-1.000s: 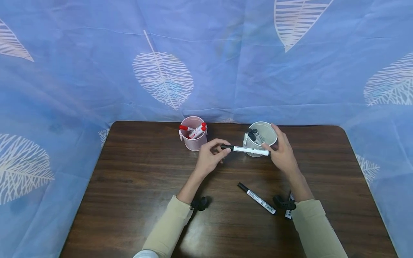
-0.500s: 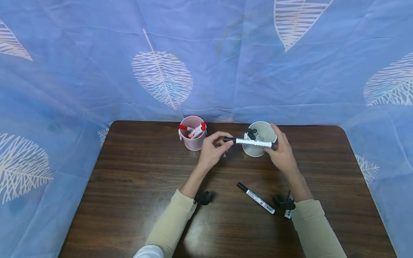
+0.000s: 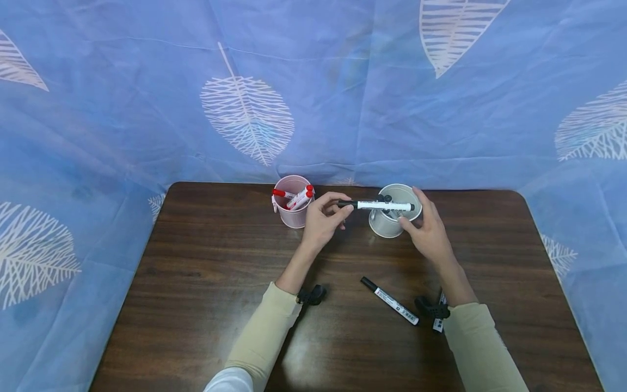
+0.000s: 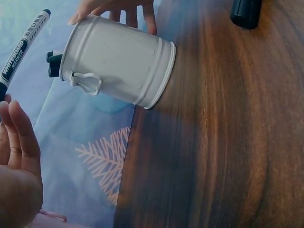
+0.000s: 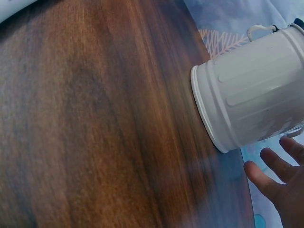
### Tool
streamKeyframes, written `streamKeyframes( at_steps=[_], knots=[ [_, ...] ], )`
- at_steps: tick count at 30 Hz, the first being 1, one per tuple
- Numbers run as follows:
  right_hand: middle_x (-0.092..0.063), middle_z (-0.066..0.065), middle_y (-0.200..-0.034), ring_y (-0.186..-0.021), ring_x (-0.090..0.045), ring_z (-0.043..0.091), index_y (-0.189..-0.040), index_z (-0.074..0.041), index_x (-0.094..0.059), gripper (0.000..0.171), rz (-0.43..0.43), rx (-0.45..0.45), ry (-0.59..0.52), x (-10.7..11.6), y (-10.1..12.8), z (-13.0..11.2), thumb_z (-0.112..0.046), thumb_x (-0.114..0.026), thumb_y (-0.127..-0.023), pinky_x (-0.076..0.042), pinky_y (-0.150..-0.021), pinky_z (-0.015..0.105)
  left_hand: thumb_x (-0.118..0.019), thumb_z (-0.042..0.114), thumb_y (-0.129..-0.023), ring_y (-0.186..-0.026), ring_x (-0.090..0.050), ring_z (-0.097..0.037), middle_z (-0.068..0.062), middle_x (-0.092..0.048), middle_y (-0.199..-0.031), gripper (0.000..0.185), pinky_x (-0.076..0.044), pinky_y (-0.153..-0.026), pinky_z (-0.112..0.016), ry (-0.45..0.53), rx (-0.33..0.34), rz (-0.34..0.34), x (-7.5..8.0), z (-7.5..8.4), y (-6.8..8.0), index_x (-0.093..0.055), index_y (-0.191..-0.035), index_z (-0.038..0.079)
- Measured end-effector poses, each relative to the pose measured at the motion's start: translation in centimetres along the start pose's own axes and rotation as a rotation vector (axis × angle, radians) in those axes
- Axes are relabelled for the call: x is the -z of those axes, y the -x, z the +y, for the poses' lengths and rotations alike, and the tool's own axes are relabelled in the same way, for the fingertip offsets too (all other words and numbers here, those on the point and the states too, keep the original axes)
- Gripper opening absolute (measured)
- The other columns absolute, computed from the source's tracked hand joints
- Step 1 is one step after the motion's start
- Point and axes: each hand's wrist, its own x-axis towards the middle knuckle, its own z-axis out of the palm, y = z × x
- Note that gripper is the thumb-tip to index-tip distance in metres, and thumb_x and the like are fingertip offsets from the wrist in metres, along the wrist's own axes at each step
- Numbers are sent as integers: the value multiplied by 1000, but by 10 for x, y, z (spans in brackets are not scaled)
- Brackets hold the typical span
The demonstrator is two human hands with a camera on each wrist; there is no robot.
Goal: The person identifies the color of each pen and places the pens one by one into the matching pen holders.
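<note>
- I held a black-capped marker [image 3: 376, 205] level above the mouth of the white cup [image 3: 389, 223]; it had not yet gone in.
- My left hand [image 3: 321, 220] pinched the marker's capped end, at 9 o'clock from the cup, between curled fingers and thumb.
- My right hand [image 3: 425, 231] met the marker's other end at the cup's 3 o'clock side; whether those fingers pinched it or only steadied it, I could not tell.
- Judged from the table [image 3: 206, 283], part of the job was done: the white cup already held black-capped markers [image 3: 384, 199], standing caps up.
- Left to go, by my reading: a second black marker [image 3: 390, 301] lying loose at 6 o'clock from the cup, and another marker [image 3: 439, 321] half hidden under my right sleeve [image 3: 482, 348].
- The pink cup [image 3: 293, 211], at 9 o'clock from the white one and well apart, held red-capped markers [image 3: 299, 197] leaning inside.
- In the left wrist view the white cup [image 4: 116, 61] showed a small side handle.
</note>
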Motion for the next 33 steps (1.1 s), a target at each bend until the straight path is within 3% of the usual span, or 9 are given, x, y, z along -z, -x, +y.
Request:
streamKeyframes(
  at_steps=[6, 15, 22, 27, 33],
  knots=[
    [-28, 20, -154, -138, -35, 42, -159, -37, -14, 79, -4, -9, 4, 1, 0, -1, -31, -63, -98, -41, -100, 62, -69, -7, -88, -47, -52, -27, -35, -52, -66, 20, -52, -50, -32, 31, -2, 16, 0, 0, -3, -64, -106, -13],
    [-28, 21, -154, -136, -36, 43, -159, -35, -14, 79, -6, -5, 7, 1, 0, -2, -31, -64, -98, -42, -98, 62, -69, -7, -87, -47, -51, -26, -30, -54, -66, 21, -50, -49, -29, 33, -14, 35, -5, 3, -14, -65, -107, -12],
    [-26, 21, -155, -137, -35, 44, -160, -34, -13, 79, -15, -16, 9, 2, 0, -3, -32, -63, -98, -43, -98, 62, -69, -5, -89, -48, -51, -33, -34, -54, -66, 25, -51, -50, -41, 1, -18, 25, -9, 5, -24, -64, -111, -14],
    [-26, 20, -156, -136, -36, 44, -160, -35, -13, 80, -15, -20, 6, 1, 0, -3, -31, -63, -98, -43, -98, 61, -69, -5, -89, -49, -51, -35, -35, -54, -66, 25, -51, -49, -41, 3, -20, 42, -12, 3, -30, -64, -112, -13],
    [-26, 20, -156, -136, -37, 44, -160, -33, -13, 81, -8, -36, 15, 0, 0, -4, -30, -64, -98, -43, -99, 60, -69, -5, -89, -50, -52, -30, -19, -62, -73, 24, -51, -48, -33, 20, -15, 58, -16, -2, -38, -65, -112, -11]
  ],
)
